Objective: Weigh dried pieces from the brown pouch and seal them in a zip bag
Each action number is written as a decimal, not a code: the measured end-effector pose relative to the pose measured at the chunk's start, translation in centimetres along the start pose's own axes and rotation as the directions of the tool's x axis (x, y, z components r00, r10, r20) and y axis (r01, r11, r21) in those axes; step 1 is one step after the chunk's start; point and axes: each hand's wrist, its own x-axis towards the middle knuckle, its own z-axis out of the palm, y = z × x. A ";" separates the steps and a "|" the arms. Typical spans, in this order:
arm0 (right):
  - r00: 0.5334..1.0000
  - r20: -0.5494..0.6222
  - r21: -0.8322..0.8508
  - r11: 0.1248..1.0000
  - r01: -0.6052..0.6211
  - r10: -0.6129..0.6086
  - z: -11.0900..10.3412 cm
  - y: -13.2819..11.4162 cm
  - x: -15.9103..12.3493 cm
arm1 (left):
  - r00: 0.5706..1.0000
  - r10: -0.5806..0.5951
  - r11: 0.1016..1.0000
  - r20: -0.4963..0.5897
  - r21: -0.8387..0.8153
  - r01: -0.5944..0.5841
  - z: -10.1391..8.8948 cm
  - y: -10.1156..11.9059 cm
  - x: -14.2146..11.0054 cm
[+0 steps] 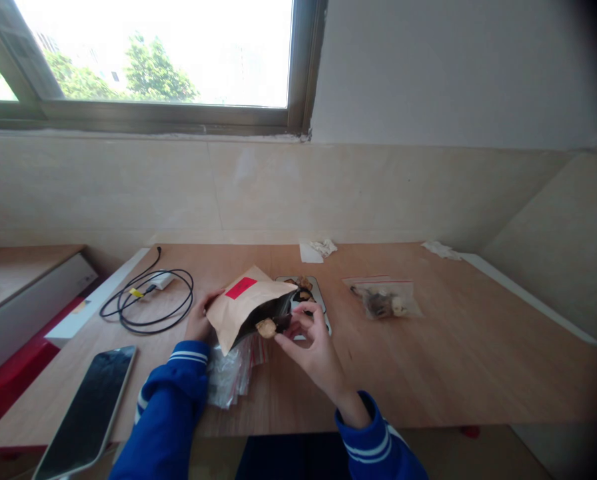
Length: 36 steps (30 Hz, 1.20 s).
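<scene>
My left hand [201, 320] grips the left side of a brown kraft paper bag [241, 293] with a red label, most of its fingers hidden by the bag. The bag is tilted, its dark-lined mouth gaping toward the right. At that mouth my right hand [313, 343] pinches a tan, roundish dried piece [266, 327], whose exact kind I cannot tell. Something dark shows beside it, near the fingers. Behind the bag and right hand, a pale tray [319, 293] with brown dried pieces is partly hidden. Clear zip bags [226, 380] lie in a stack under the kraft bag.
A filled clear zip bag [381, 300] lies on the wooden table [428, 373] to the right. At left are a coiled black cable [123, 320] with a white adapter [161, 280], and a phone [91, 407]. Crumpled tissue [323, 247] lies by the wall.
</scene>
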 end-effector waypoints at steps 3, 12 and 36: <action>0.998 -0.047 -0.060 0.998 0.028 -0.031 -1.3 0.7 0.4 | 1.000 -0.022 1.000 -0.016 0.014 0.023 -0.1 0.3 -0.1; 0.935 -0.354 -0.098 0.995 -0.027 -0.009 -5.8 6.3 2.3 | 0.993 -0.028 0.984 -0.113 0.171 0.048 -0.3 -0.9 0.1; 0.915 -0.238 -0.651 0.753 0.098 -0.325 -10.4 9.8 3.9 | 0.997 -0.021 0.992 -0.072 0.126 0.030 -0.6 -2.2 0.3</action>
